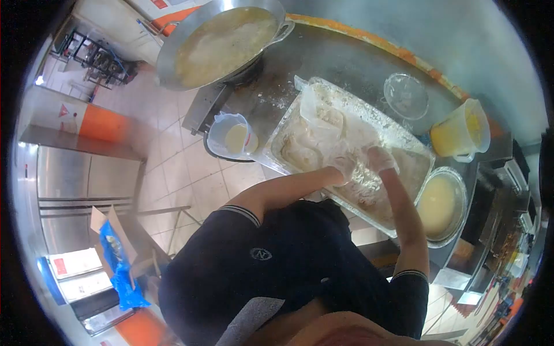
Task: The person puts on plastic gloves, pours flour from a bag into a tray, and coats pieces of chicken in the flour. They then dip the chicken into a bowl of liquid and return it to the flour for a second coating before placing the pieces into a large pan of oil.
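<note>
A large metal tray (410, 151) with white flour-like powder and coated pieces lies before me on the steel counter. Both my hands wear thin clear gloves and are low in the tray, close together. My left hand (344, 167) touches the powder near the middle; its fingertips are hard to make out. Just to the right, my right hand (381, 160) rests over the powder, its fingers blurred and partly hidden. A clear plastic bag or sheet (310, 106) lies at the tray's upper left, over the powder.
A wide pan of cloudy, bubbling liquid (225, 46) stands upper left. Around the tray are a pitcher (234, 135), a clear round lid (406, 96), a yellow-filled jug (461, 130) and a bowl of pale liquid (441, 206). An open cardboard box (135, 236) is lower left.
</note>
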A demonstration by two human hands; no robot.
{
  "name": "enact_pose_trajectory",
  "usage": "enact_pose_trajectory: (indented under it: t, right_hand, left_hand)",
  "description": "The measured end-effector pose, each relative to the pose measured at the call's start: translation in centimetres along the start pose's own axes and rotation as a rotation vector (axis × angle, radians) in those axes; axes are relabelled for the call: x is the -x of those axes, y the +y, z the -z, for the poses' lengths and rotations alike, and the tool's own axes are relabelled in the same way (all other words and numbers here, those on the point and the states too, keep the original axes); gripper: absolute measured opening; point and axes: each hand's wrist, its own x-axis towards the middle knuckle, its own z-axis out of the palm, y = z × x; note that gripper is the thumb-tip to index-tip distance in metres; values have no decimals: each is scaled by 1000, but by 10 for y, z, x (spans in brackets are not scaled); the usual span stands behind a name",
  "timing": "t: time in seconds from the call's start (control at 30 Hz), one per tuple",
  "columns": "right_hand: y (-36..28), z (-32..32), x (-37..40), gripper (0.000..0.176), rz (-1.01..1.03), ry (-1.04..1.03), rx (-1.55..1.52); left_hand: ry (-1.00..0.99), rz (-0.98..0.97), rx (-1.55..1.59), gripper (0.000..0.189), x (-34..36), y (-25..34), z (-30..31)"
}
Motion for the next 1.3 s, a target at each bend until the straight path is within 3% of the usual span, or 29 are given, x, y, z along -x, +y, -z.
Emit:
enact_pose_trajectory:
  t: [0.13, 0.17, 0.2, 0.23, 0.27, 0.3, 0.33, 0.4, 0.43, 0.5, 0.57, 0.6, 0.67, 0.8, 0.87, 0.93, 1.0, 1.07, 1.1, 1.17, 1.2, 1.27, 1.3]
  right_hand:
    - [40, -54, 10, 26, -142, 45, -46]
    - [13, 5, 41, 33, -72, 218, -147]
    - [8, 29, 50, 33, -70, 222, -141]
    - [5, 43, 57, 37, -173, 218, -387]
    - [1, 54, 64, 41, -280, 210, -636]
    - [-3, 64, 72, 41, -290, 207, -638]
    - [-7, 74, 80, 42, -330, 233, -713]
    - [-16, 72, 89, 43, -378, 264, -785]
    - [-22, 62, 89, 43, -372, 344, -803]
    - [-33, 46, 88, 43, -364, 435, -813]
    - [-44, 42, 86, 40, 21, 565, 507]
    - [-51, 44, 88, 40, 19, 580, 521]
    - [-71, 60, 97, 38, -311, 440, -705]
    - [-78, 72, 104, 39, -417, 474, -631]
    - [-74, 79, 111, 47, -407, 314, -481]
    - [-71, 80, 113, 43, -395, 370, -462]
    - [-68, 78, 120, 40, -451, 438, -452]
    - [-69, 75, 124, 38, -456, 337, -436]
    - [-64, 65, 124, 38, -518, 351, -450]
    - [-53, 47, 115, 39, -405, 277, -416]
    - [-50, 47, 116, 39, -415, 281, -420]
    - [-53, 65, 122, 41, -527, 274, -510]
    - [-49, 67, 126, 41, -517, 263, -509]
  left_hand:
    - [28, -85, 283, 45, 0, -14, 23]
    - [-118, -39, 189, 46, 6, -5, 57]
    - [-267, 9, 94, 48, 9, -2, 78]
    - [-264, 8, 93, 48, 3, -9, 76]
    - [-177, -5, 314, 50, -4, -17, 69]
    - [-96, -20, 537, 53, -9, -20, 58]
    - [-108, -28, 540, 53, -7, -14, 59]
    - [19, 76, 894, 52, -1, 1, 72]
    - [34, -60, 837, 50, -12, 3, 62]
    - [33, -10, 780, 45, -22, 13, 44]
    - [48, 35, 718, 40, -25, 24, 36]
    - [-41, 122, 816, 35, -23, 27, 34]
    - [-228, 298, 1004, 28, -17, 33, 32]
    - [-17, 110, 1153, 28, -2, 55, 54]
    - [-126, 122, 976, 32, 16, 63, 83]
    - [-233, 79, 926, 40, 20, 62, 91]
    - [-231, 174, 1453, 34, 20, 65, 82]
    - [-189, 311, 1416, 33, 7, 66, 60]
    - [-244, 284, 1383, 33, 11, 66, 69]
    - [-258, 187, 986, 28, 21, 58, 96]
    - [-265, 182, 979, 28, 15, 51, 88]
    - [-107, 105, 932, 28, 1, 36, 68]
    - [-60, 162, 919, 21, -2, 28, 64]
